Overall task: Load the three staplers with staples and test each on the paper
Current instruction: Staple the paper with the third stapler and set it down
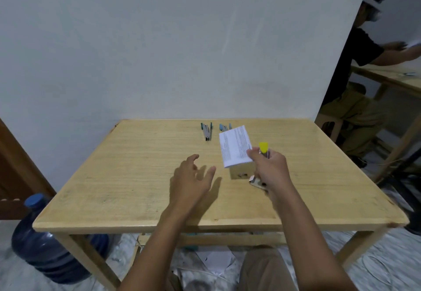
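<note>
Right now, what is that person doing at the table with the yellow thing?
A person is trying out staplers. Their right hand grips a yellow stapler at the corner of a printed paper, which is lifted off the wooden table. Their left hand hovers open and holds nothing. A blue-tipped stapler and a second one lie near the table's far edge.

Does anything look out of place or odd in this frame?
Yes: loose white sheets lie on the floor under the table, away from the work. On top nothing stands out: the right hand holds the yellow stapler and the paper, lifted.
</note>
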